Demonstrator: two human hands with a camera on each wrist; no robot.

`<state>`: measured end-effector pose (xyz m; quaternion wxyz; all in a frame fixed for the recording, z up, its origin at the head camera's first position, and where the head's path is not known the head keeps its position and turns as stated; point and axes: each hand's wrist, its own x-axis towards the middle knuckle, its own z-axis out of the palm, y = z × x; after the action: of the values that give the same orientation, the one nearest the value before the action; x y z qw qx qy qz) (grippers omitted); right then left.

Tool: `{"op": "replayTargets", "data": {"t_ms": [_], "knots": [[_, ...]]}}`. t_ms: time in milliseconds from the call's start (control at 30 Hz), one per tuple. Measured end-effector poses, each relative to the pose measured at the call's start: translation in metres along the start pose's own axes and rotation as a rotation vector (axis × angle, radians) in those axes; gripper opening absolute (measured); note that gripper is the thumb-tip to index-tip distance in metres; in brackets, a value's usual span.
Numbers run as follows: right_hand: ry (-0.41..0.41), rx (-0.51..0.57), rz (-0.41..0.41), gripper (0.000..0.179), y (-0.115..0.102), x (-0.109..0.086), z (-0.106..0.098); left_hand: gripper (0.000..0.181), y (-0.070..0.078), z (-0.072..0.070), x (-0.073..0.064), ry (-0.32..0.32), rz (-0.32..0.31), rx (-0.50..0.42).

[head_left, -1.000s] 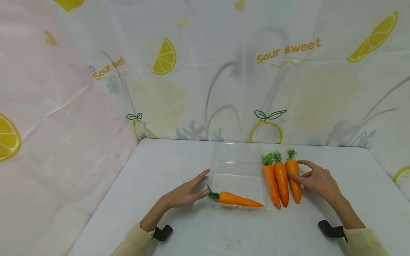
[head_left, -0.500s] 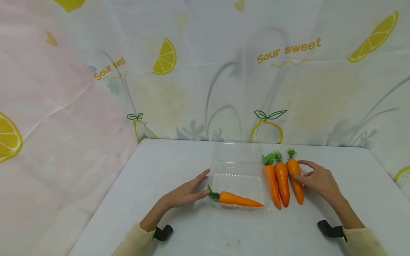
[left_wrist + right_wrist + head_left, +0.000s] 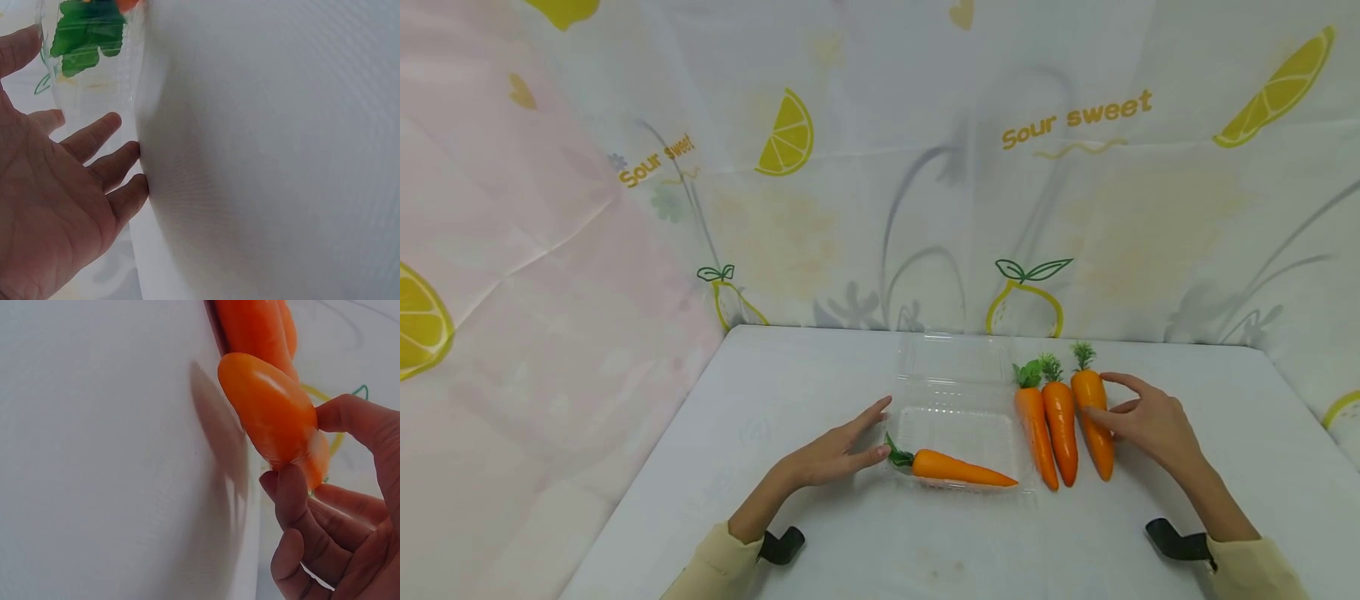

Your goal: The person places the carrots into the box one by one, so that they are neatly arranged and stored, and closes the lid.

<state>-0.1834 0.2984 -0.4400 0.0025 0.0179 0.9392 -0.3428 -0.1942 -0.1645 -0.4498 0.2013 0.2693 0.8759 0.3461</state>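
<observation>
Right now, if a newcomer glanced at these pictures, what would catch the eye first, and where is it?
Probably the three bright orange carrots side by side right of the open clear box, the rightmost carrot pinched by the right hand. Next, a fourth carrot lies along the box's near side, with the left hand at its left edge. Behind, yellow lemon prints stand out on the pale backdrop.

In the head view, your right hand point(image 3: 1156, 423) covers part of the rightmost tapered orange carrot point(image 3: 1088, 393), and your cream fabric sleeves point(image 3: 711, 567) run off the bottom. The left wrist view's top edge crops the clear plastic box point(image 3: 958, 425).
</observation>
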Motion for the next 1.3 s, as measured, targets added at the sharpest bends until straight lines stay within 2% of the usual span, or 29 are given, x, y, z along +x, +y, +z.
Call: {"op": "replayTargets", "data": {"t_ms": [533, 1300], "knots": [[0.034, 0.055, -0.028, 0.073, -0.011, -0.005, -0.004, 0.077, 0.001, -0.001, -0.001, -0.004, -0.016, -0.004], [0.035, 0.124, -0.097, 0.069, -0.046, -0.011, 0.000, 0.078, 0.002, -0.001, -0.001, -0.004, -0.015, -0.010]]}}
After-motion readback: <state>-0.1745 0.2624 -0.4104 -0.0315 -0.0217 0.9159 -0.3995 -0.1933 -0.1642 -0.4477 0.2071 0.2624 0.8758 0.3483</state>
